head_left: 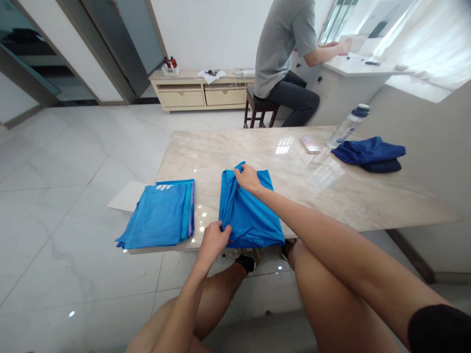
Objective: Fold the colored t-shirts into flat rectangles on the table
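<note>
A blue garment, partly folded, lies near the front edge of the marble-topped table; its exact kind cannot be told. My left hand pinches its near left corner. At the far side, my right hand grips the cloth's upper edge, where a fold runs down the left side. Left of it sits a stack of folded clothes, mostly blue with a purple layer showing at the right edge. White marks are on the top piece.
A water bottle and a dark blue cloth are at the table's right. A white sheet juts out under the stack. Behind, a person sits on a stool by a white desk. A low cabinet lines the wall.
</note>
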`<state>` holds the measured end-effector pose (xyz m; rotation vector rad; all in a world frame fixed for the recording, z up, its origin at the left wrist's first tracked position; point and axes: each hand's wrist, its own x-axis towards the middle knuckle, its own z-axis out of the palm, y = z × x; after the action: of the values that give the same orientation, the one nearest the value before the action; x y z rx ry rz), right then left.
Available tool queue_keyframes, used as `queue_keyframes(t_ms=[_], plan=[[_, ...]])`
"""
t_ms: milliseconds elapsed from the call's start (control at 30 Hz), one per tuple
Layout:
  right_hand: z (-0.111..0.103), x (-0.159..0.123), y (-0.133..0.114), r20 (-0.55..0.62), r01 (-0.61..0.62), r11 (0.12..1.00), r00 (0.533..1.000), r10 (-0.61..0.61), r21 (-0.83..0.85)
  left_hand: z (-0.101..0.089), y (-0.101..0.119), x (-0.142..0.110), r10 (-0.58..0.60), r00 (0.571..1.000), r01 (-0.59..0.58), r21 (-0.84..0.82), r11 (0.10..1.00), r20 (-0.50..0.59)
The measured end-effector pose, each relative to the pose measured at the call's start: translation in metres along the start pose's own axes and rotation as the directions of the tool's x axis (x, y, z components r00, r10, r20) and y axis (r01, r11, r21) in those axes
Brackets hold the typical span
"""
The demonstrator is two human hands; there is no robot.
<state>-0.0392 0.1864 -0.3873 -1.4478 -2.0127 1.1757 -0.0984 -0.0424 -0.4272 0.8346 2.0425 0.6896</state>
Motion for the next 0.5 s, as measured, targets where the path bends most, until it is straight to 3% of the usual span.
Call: queue_keyframes(t_ms=[67,133,200,267,333,400,500], plan=[[0.000,-0.003,-0.002,0.146,-0.017,0.993,0.989,-0.001,0.120,-0.001,0.000,-0.001,-0.018,1.000,0.017,0.073,0.997,0.013],[-0.006,-0.007,-0.001,0.212,0.039,0.994,0.975,-0.060,0.104,-0.002,0.000,-0.003,0.018,0.999,-0.011,0.200,0.980,-0.031],[-0.019,-0.010,0.001,0.232,0.178,0.980,0.960,-0.155,-0.083,-0.004,0.000,-0.004,0.071,0.993,-0.037,0.335,0.941,-0.091],[-0.037,-0.017,0.005,0.307,0.309,0.895,0.928,-0.211,-0.321,-0.005,0.000,-0.004,0.096,0.990,-0.043,0.420,0.907,-0.105],[-0.057,-0.029,0.009,0.464,0.411,0.772,0.869,-0.170,-0.485,-0.006,0.001,-0.004,0.086,0.993,-0.042,0.449,0.893,-0.078],[-0.074,-0.048,0.012,0.624,0.497,0.652,0.780,-0.046,-0.573,-0.007,0.004,-0.005,0.078,0.995,-0.040,0.470,0.882,-0.062],[-0.088,-0.086,0.019,0.742,0.608,0.495,0.660,0.122,-0.621,-0.010,0.009,-0.008,0.078,0.995,-0.033,0.510,0.860,-0.067]])
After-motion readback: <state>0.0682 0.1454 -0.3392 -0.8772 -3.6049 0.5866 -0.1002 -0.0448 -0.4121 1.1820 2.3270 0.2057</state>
